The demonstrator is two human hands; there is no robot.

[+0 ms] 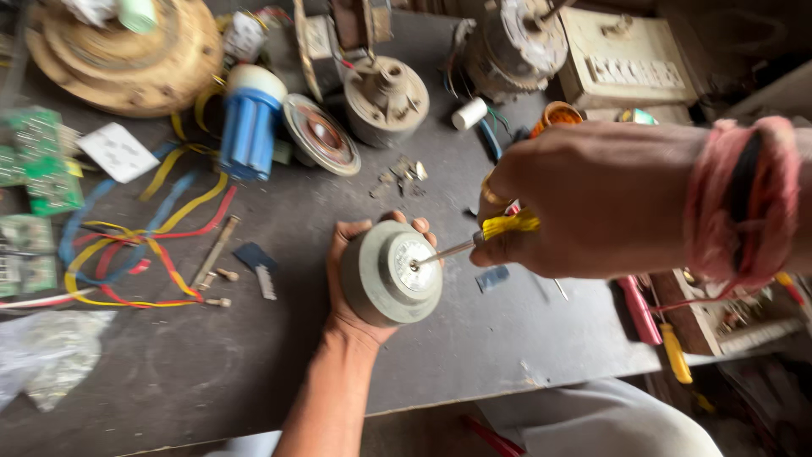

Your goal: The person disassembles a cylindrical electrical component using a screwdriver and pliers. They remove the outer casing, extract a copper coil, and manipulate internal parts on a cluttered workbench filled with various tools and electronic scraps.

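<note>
the left hand (355, 279) is wrapped around the back of a round grey metal motor housing with a pale disc face (391, 272), fingers curled over its top edge, and holds it tilted just above the dark worn counter (254, 372) so that the face turns toward the tool. the right hand (592, 199), with red and pink threads tied at the wrist, is closed in a fist-like pinch on a yellow-handled screwdriver with a thin steel shaft (474, 241); the tip touches the middle of the disc face, and the left grip looks set to brace the housing against that push. near the housing lie a loose tangle of yellow, red and blue wires (139, 245), a few bolts beside it, and a blue ribbed plastic cylinder with a white cap (248, 123). farther back stand another round grey motor part (386, 100) and a large rusty tan disc (127, 55). green circuit boards (34, 161) sit at the left edge.
</note>
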